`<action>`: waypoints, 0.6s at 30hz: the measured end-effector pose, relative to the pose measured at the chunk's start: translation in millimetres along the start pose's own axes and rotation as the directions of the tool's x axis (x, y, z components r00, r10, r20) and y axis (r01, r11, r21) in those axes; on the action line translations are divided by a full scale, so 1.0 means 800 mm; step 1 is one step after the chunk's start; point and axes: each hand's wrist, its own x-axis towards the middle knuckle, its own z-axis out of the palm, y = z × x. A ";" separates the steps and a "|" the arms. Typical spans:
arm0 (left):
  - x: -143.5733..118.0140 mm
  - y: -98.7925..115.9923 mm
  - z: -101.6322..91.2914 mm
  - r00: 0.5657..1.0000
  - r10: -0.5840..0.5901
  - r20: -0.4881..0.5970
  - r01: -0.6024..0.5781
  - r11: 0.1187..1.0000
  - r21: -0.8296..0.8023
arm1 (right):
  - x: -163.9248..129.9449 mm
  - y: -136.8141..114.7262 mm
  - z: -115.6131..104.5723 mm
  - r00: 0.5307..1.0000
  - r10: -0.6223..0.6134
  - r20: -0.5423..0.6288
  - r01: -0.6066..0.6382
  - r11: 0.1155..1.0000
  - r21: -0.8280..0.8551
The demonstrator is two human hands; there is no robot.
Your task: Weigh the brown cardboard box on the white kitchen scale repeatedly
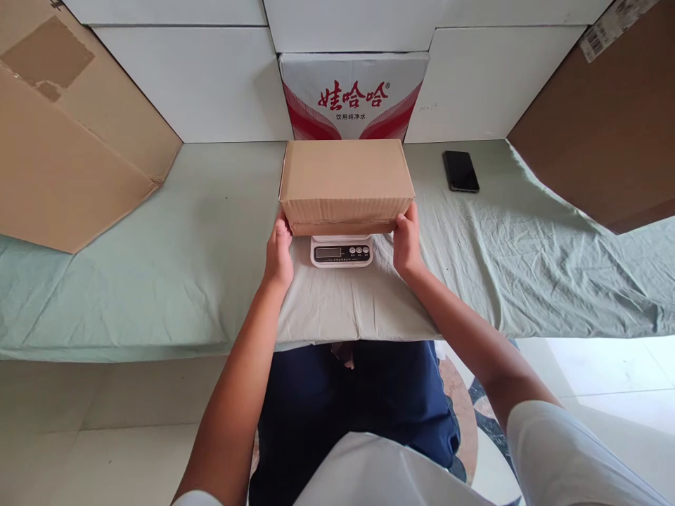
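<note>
A closed brown cardboard box (348, 172) is at the middle of the table, over a small white digital scale (342, 263). My left hand (279, 249) grips the box at its near left corner, and my right hand (407, 239) grips the near right corner, thumb on the front face. Only the scale's front shows, with a dark display and several round buttons; the box covers the rest. I cannot tell whether the box rests fully on the scale or is held just above it.
Behind the box stands a white and red printed carton (353, 95) against white panels (195, 84). A black phone (460, 171) lies to the right. Large cardboard pieces flank the table, one left (79, 140) and one right (601, 133). A pale green cloth (174, 281) covers the tabletop.
</note>
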 end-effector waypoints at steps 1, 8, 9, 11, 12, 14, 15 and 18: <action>0.000 0.000 0.000 1.000 0.005 0.006 -0.005 1.000 -0.002 | 0.000 0.000 0.000 1.000 -0.001 0.001 0.001 1.000 -0.001; 0.001 -0.003 -0.001 0.999 -0.024 -0.022 0.024 1.000 0.017 | -0.001 -0.001 -0.001 0.999 -0.017 0.036 0.017 1.000 0.003; 0.001 -0.004 -0.001 1.000 -0.019 -0.021 0.019 1.000 0.016 | -0.001 -0.001 -0.001 0.999 -0.014 0.040 0.014 1.000 0.002; 0.001 -0.004 -0.001 1.000 0.010 -0.015 -0.010 1.000 0.010 | -0.001 -0.001 -0.001 0.999 -0.006 0.033 0.006 1.000 0.003; 0.001 -0.003 0.000 0.999 0.030 -0.013 -0.030 1.000 0.007 | -0.001 -0.001 -0.001 1.000 -0.001 0.026 0.001 1.000 0.008; 0.001 -0.002 0.000 0.998 0.066 -0.012 -0.066 0.998 0.001 | -0.002 -0.001 -0.002 1.000 0.007 0.019 -0.008 1.000 0.024; 0.000 -0.001 0.000 0.997 0.077 -0.013 -0.077 0.997 -0.001 | -0.002 -0.002 -0.002 1.000 0.010 0.019 -0.011 0.999 0.033; 0.000 0.001 0.001 0.996 0.090 -0.009 -0.090 0.996 -0.005 | -0.003 -0.004 -0.002 1.000 0.009 0.020 -0.010 0.999 0.045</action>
